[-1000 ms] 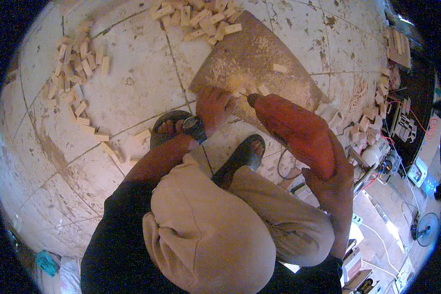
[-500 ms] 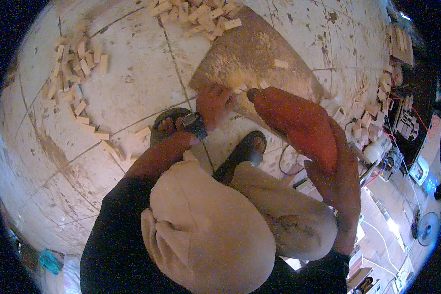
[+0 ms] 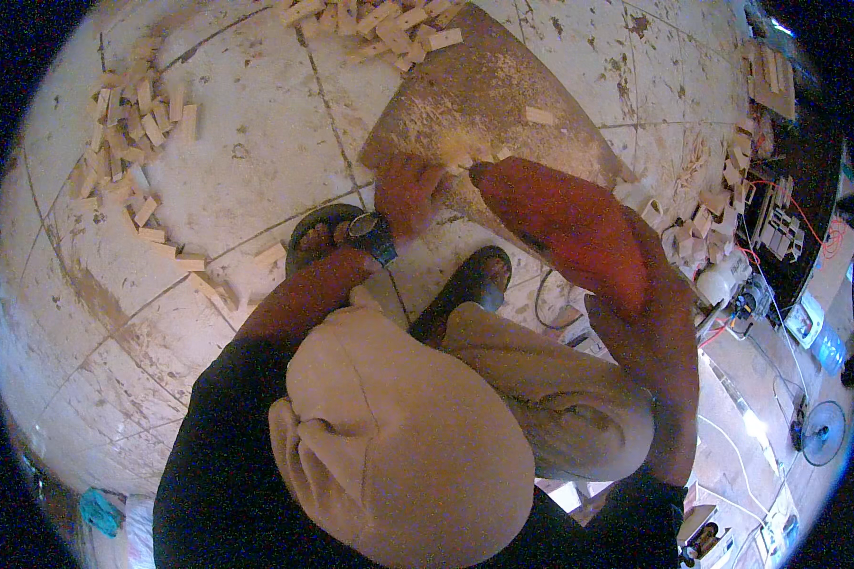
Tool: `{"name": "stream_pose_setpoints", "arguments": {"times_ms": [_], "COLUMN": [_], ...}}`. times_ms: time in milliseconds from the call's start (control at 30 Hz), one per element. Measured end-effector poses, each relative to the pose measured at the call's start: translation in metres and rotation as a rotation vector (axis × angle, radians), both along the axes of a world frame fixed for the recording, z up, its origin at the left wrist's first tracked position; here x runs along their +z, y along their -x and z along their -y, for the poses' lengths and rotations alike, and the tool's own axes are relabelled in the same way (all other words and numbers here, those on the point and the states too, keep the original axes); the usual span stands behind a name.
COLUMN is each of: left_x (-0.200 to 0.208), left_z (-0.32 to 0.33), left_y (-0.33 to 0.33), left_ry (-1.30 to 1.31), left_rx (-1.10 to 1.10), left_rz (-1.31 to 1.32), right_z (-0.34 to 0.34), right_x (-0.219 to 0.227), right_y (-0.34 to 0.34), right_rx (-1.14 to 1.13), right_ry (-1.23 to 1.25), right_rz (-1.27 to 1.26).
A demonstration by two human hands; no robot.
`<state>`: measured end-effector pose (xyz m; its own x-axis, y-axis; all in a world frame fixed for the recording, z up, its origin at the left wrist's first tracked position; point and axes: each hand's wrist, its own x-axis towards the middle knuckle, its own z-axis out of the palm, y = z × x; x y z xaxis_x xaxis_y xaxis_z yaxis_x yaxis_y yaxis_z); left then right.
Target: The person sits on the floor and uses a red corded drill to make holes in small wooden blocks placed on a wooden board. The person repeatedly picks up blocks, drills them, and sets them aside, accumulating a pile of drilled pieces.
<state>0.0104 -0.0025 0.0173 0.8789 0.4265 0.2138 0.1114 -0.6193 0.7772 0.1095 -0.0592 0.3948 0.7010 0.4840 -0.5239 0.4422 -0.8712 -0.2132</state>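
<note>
My left hand, with a dark watch on its wrist, is low over the near corner of a brown board dusted with sawdust. Its fingers are curled together, and what they grip is hidden. Close by on the right, my right hand comes down over the same corner with its fingers closed. A small dark tip shows at its front end; whether it is a tool or a fingertip I cannot make out. Pale wood bits lie in the gap between the hands. Farther up the board rests a single wooden block.
A heap of wooden blocks touches the board's far left edge. More blocks trail across the tiled floor at left. My sandalled feet stand under my arms. At right are more wood pieces, cables and a fan.
Both hands stay at the board's near corner and shift slightly left in the picture. The whole scene has shifted a little with the head.
</note>
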Motion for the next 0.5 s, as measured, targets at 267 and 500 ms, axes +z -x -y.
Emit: {"name": "stream_pose_setpoints", "arguments": {"times_ms": [267, 500], "left_x": [-0.01, -0.022], "left_z": [0.003, 0.005], "left_y": [-0.004, -0.01], "left_ry": [0.002, -0.029], "left_rx": [0.023, -0.071], "left_rz": [0.074, -0.004], "right_z": [-0.014, 0.011], "right_x": [0.003, -0.023], "right_y": [0.0, -0.005], "right_rx": [-0.043, -0.115], "right_ry": [0.226, 0.303], "right_rz": [0.002, -0.094]}}
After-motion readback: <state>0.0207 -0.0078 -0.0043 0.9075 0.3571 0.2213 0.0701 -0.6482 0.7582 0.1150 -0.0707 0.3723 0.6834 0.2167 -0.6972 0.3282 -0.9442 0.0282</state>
